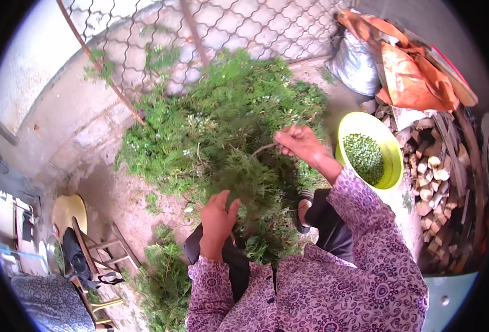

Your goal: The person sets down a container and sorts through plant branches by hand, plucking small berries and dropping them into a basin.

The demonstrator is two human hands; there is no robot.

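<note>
A big heap of green leafy branches (pixel 222 105) covers the ground ahead of me and reaches down between my legs. My right hand (pixel 301 145) is closed on the thin brown stem of a branch (pixel 262 149), whose leafy part hangs over the heap. Lower and to the left, my left hand (pixel 218 214) is held over the near side of the heap, fingers apart, with nothing visible in it. A yellow-green bucket (pixel 393 160) right of my right hand holds many small green pieces (pixel 363 157).
Stacked firewood (pixel 435 177) lies at the right below orange sheeting (pixel 416 77) and a silvery sack (pixel 355 63). A metal lattice (pixel 244 27) stands behind the heap. At the left are a wooden stool (pixel 109 243) and a straw-coloured round object (pixel 70 214). More branches (pixel 164 271) lie lower left.
</note>
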